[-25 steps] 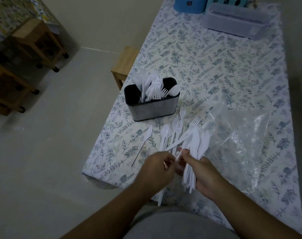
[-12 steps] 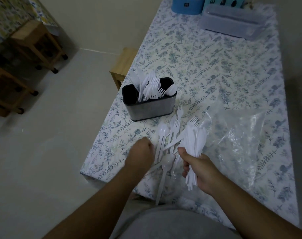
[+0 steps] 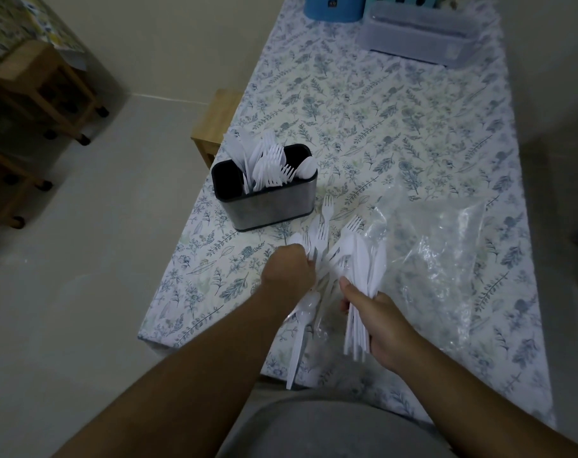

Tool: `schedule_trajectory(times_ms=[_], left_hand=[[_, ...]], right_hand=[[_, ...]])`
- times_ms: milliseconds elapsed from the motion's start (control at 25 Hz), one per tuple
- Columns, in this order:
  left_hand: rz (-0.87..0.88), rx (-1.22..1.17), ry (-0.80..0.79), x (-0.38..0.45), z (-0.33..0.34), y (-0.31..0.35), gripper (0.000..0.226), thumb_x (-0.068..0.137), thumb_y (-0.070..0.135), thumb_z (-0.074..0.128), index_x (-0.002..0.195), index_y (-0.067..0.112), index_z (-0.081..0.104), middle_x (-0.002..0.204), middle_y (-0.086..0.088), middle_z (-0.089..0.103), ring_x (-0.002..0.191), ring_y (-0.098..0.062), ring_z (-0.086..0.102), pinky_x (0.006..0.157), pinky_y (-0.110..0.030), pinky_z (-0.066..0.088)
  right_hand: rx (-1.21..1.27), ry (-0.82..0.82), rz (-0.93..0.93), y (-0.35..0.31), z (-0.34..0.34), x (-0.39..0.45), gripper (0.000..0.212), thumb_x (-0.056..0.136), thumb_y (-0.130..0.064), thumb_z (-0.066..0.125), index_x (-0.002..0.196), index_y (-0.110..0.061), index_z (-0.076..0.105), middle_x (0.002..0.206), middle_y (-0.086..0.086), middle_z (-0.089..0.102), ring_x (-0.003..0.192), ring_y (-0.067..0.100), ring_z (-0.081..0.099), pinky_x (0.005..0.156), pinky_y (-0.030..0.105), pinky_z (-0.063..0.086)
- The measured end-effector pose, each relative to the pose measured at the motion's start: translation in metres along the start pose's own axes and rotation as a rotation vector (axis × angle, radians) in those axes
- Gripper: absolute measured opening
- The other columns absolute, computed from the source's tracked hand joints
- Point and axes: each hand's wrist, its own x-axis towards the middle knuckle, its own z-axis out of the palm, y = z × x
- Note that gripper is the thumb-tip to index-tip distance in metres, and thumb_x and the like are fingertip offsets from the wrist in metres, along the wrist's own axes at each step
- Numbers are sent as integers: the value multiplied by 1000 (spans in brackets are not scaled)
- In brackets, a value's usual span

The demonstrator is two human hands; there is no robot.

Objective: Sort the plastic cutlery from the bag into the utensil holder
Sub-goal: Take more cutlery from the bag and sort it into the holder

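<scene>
The right hand (image 3: 378, 320) grips a fanned bundle of white plastic knives (image 3: 363, 276) by the handles, blades pointing away over the table, while the left hand (image 3: 289, 274) curls its fingers around the handles of the loose white plastic forks (image 3: 319, 236) lying on the floral tablecloth (image 3: 396, 127) — whether it has one fork or several pinched I cannot tell. A white plastic spoon (image 3: 300, 328) lies under the left wrist, its handle reaching over the near table edge. These pieces look very light, thin and smooth, so they probably slide against each other and could snap if bent; holding them low on the handles, bunched and all facing one way, seems safest. The grey metal utensil holder with a black liner (image 3: 264, 200) stands just beyond the forks, close to the table's left edge, already holding upright white cutlery (image 3: 267, 166) — its left compartment looks empty. The crumpled clear plastic bag (image 3: 439, 252) lies flat to the right. The path to the holder is short and open, though a nudge leftward might push it off.
</scene>
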Motion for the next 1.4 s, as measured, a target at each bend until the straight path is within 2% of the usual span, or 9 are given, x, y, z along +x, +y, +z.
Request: schedule_trajectory(times_ms=[160, 320, 520, 680, 920, 1080, 1160, 1280, 1400], left_hand=[[-30, 52, -23, 11, 2, 10, 24, 92, 30, 63, 78, 11, 54, 67, 0, 50, 73, -22, 65, 52, -25, 42], [-4, -13, 47, 3, -17, 8, 31, 93, 18, 53, 63, 11, 48, 59, 1, 48, 49, -9, 45, 43, -19, 30], [275, -78, -55, -47, -26, 10, 22, 98, 25, 53, 88, 13, 68, 76, -1, 68, 59, -12, 63, 56, -27, 54], [434, -91, -95, -68, -14, 16, 28, 101, 28, 47, 91, 15, 70, 73, -3, 68, 62, -17, 62, 57, -30, 50], [-654, -1390, -176, -79, -4, 12, 46, 104, 45, 43, 114, 5, 63, 106, -15, 70, 93, -23, 66, 79, -34, 52], [-720, -1903, -325, -72, -14, 36, 68, 98, 62, 38, 110, 2, 68, 116, -19, 69, 104, -30, 69, 84, -37, 57], [-650, -1786, -264, -75, -17, 48, 62, 98, 60, 40, 99, 4, 67, 109, -18, 70, 97, -27, 68, 73, -32, 54], [-256, -895, -36, -82, -15, 8, 12, 98, 26, 55, 99, 16, 61, 97, -6, 67, 88, -21, 64, 68, -28, 48], [-23, -287, -171, -101, -10, -42, 15, 87, 24, 71, 81, 23, 57, 77, 5, 62, 69, -12, 61, 57, -20, 44]], right_hand=[[114, 12, 9, -1, -1, -3, 33, 89, -37, 75, 79, -7, 66, 63, 8, 58, 53, 21, 56, 57, 36, 50], [62, 22, -12, -1, -7, 2, 29, 90, -31, 74, 92, -2, 73, 66, 10, 56, 52, 21, 54, 56, 35, 47], [183, -59, -15, -12, 2, 4, 31, 94, -35, 69, 110, -10, 76, 98, 13, 78, 89, 28, 76, 83, 46, 61], [194, -4, -3, -15, 12, 5, 46, 90, -38, 73, 112, 1, 64, 109, 17, 74, 100, 29, 74, 94, 46, 58], [627, 78, -177, -65, 18, -9, 22, 96, -26, 67, 91, -5, 66, 72, 5, 74, 74, 19, 76, 83, 44, 61], [274, 86, -245, -43, 46, -24, 28, 94, -35, 68, 94, -7, 68, 77, 6, 78, 82, 26, 77, 83, 46, 61], [184, 138, -259, -38, 46, -19, 27, 92, -39, 70, 88, -13, 67, 70, 2, 75, 78, 26, 76, 79, 45, 60], [58, 115, -241, -38, 25, 1, 22, 90, -33, 72, 88, -12, 67, 55, 0, 63, 61, 24, 64, 71, 44, 57], [-147, 53, -156, -15, 6, 13, 24, 91, -26, 71, 103, -7, 64, 56, 0, 60, 55, 18, 58, 58, 33, 52]])
